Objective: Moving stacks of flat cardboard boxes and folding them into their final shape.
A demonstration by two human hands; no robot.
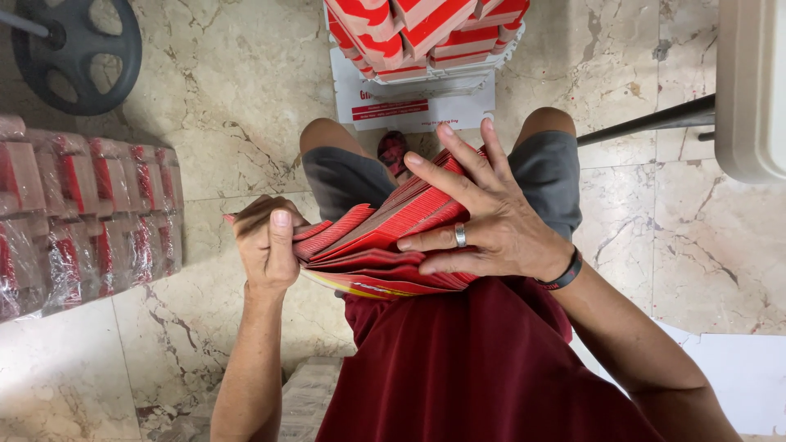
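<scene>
While we are sitting with knees apart over the marble floor (229, 90), we are holding one thick stack of flat red card sleeves (372, 245) above our lap, against the dark red shirt (467, 368). The sheets are thin, glossy and fanned, with a yellow edge showing underneath; they are too many for us to count. Our left hand (266, 245) is gripping the stack's left end, thumb pressed on top and fingers curled beneath. Our right hand (483, 217) is lying spread across the top, fingers splayed, wearing one silver ring (460, 235) and one dark wristband (565, 274).

Farther out on the veined, polished floor, shrink-wrapped red bundles (82, 221) are lining up at the left edge, crinkly under clear film; we are counting about four rows, though the far ones blur. Beyond our knees, one white crate (434, 78) is holding red-and-white folded boxes (426, 29). One round black weight plate (78, 53) is lying at the floor's far left corner.
</scene>
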